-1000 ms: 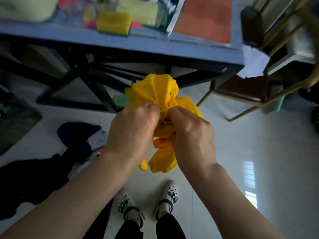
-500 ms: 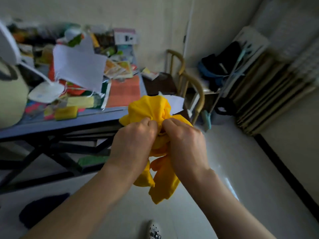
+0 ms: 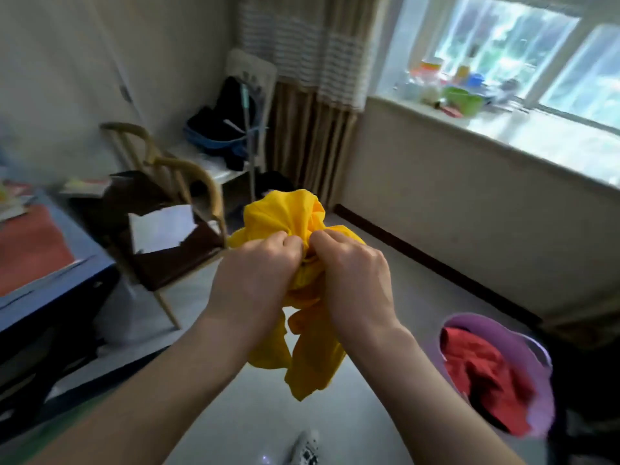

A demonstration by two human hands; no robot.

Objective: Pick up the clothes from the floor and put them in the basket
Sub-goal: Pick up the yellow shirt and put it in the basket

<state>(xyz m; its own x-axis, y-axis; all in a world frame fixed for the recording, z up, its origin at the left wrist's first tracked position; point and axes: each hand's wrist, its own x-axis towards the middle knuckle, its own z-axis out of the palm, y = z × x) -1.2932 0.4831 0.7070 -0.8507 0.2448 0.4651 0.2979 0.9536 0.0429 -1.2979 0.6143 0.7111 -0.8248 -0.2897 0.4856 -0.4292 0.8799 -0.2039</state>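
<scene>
- Yellow cloth (image 3: 303,223) is bunched into a crumpled ball, held in mid-air above the floor (image 3: 396,283).
- Left hand (image 3: 255,280) and right hand (image 3: 352,276) both grip it, fists closed, knuckles nearly touching.
- Loose folds dangle below the wrists.
- Purple basket (image 3: 540,360), lower right, holds a red garment (image 3: 483,367); its far side is blurred.

Wooden chair (image 3: 174,209) beside blue bench (image 3: 50,283), white paper (image 3: 161,226) on its seat. Striped curtain (image 3: 308,78) in corner. Windowsill (image 3: 503,129) crowded with containers, green bowl (image 3: 464,99) among them.
</scene>
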